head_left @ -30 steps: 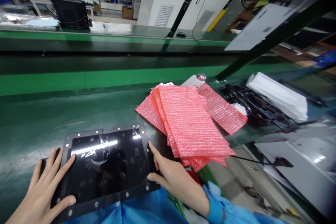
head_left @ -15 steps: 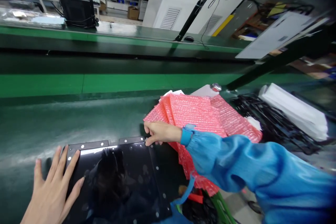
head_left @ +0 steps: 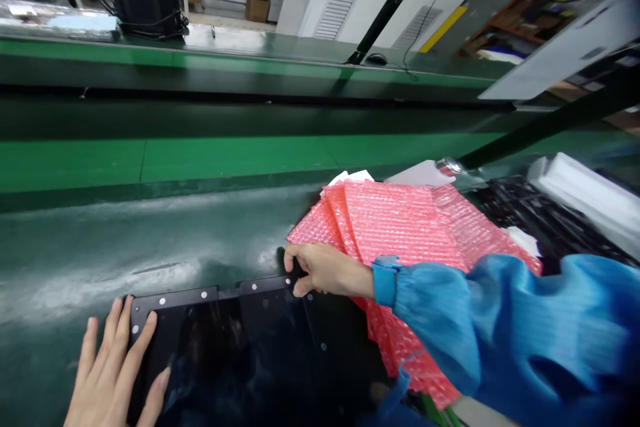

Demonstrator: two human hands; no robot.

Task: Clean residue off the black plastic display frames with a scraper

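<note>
A dark, glossy flat panel (head_left: 220,353) with small round light dots along its edges lies on the green bench at the bottom of the view. My left hand (head_left: 117,363) rests with fingers spread on the panel's left edge and upper left corner. At the upper right corner, my right hand (head_left: 320,270) has its thumb and bent index finger closed around the edge. Pink bubble-wrap sheets (head_left: 405,227) lie in a pile just right of the panel, partly under my right forearm in its blue sleeve.
A white long piece (head_left: 590,197) and black cables (head_left: 525,213) lie at the right. A black monitor (head_left: 143,0) stands on the far ledge (head_left: 240,47). A dark slanting post (head_left: 550,120) rises at the right.
The view has shifted, so the panel, both hands and the pink sheets appear lower or farther right. My left hand stays spread and my right hand stays at the panel's corner.
</note>
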